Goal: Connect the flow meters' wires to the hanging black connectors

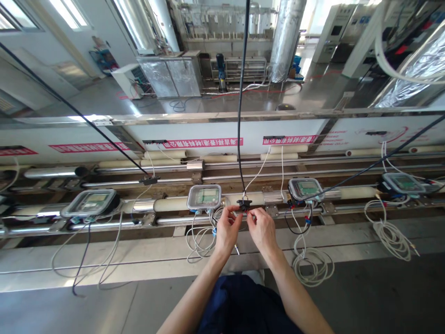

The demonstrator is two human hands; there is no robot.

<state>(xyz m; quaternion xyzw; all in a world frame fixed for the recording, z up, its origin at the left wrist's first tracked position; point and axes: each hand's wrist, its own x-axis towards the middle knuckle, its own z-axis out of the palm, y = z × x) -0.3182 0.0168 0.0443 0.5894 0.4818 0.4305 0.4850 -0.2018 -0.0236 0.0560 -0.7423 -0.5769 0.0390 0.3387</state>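
Both hands meet at a small black connector block [244,203] that hangs on the end of a thick black cable [239,106]. My left hand [227,229] is closed, its thumb and fingertips pinching at the block's lower left. With thumb and forefinger pressed together, my right hand [260,229] pinches a thin red wire just under the block's right side. A metal-tipped cable end [237,249] sticks out below my left hand. Left of the hands sits a meter with a clear cover [204,197], pale cables looping beneath it.
More meters stand along the rail: one at left [92,203], one to the right [306,189] and one at far right [403,183]. Coiled pale cables [313,266] hang over the metal ledge [146,253]. Slanting black cables cross the view. Behind a white panel stands plant machinery.
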